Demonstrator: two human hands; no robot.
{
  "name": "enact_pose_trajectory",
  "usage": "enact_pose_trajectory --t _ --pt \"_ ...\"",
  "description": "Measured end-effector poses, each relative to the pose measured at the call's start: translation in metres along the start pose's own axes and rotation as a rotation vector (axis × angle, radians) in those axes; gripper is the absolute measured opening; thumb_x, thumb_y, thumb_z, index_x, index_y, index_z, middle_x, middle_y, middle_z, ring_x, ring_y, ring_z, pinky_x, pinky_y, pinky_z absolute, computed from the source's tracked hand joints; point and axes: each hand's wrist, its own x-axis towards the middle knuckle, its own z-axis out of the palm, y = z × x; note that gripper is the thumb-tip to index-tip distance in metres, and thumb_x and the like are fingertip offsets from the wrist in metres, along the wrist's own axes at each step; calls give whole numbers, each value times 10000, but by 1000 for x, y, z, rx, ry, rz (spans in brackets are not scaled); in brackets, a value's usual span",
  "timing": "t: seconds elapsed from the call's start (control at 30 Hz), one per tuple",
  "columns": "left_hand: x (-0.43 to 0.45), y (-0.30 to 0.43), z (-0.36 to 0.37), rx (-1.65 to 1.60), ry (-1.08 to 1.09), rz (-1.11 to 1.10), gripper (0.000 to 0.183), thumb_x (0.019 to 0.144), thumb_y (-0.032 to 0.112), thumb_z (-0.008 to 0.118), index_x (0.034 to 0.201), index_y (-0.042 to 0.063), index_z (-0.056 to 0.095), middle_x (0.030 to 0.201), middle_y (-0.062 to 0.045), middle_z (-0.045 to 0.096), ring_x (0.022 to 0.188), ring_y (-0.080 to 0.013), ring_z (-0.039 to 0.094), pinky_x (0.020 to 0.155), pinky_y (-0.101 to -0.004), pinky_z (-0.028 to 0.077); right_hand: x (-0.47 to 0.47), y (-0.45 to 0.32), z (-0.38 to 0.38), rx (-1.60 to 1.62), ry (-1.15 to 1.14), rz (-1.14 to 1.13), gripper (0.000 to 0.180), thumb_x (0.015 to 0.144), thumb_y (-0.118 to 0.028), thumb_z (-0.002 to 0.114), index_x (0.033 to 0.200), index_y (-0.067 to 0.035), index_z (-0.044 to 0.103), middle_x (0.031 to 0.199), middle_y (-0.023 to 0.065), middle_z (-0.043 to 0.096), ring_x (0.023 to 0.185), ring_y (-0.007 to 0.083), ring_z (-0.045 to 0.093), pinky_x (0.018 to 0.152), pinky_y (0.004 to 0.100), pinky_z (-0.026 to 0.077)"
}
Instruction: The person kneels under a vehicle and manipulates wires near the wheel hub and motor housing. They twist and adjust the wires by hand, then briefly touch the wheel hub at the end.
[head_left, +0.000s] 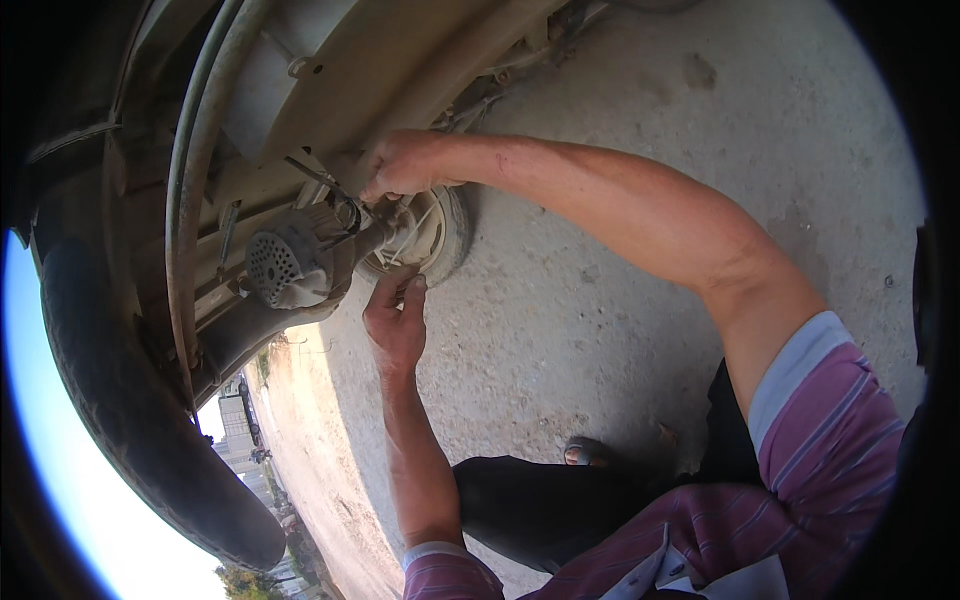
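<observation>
My right hand reaches in from the right under a vehicle's metal body, its fingers curled beside a dark cable. What those fingers grip is hidden. Lower down, my left hand points upward, thumb and fingertips drawn near each other close to the rim of a wheel; anything between them is too small to make out. A thin light rod crosses in front of that wheel's hub. Left of both hands sits a motor with a perforated round end cover, on the axle.
A large black tyre curves along the left. A bent metal bar and a coil spring hang from the underbody. Below is rough concrete ground, with a sandalled foot on it. A truck stands in the distance.
</observation>
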Motion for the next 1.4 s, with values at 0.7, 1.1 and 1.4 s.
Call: enact_pose_trajectory --t 0.7,1.1,1.4 --pt "1 -32 23 100 -66 -71 233 971 128 697 1141 -26 739 1026 -134 775 915 -181 719 853 -318 565 -3 3 -10 -36 -19 -27 296 849 -315 814 963 -43 809 908 84 765 869 195 701 778 363 535" --pt "0 -31 25 112 -108 -73 250 984 107 681 1176 -50 715 998 -108 761 895 -160 710 829 -283 556 -1 10 -8 15 -53 -55 252 870 -323 798 890 -73 808 811 47 722 786 161 655 721 339 498" --pt "3 -31 30 103 -66 -18 219 966 121 699 1133 -14 743 927 -88 766 845 -135 713 802 -291 560 -9 -10 -9 34 -78 -5 288 904 -292 796 774 -48 718 708 13 652 676 120 574 653 320 447"
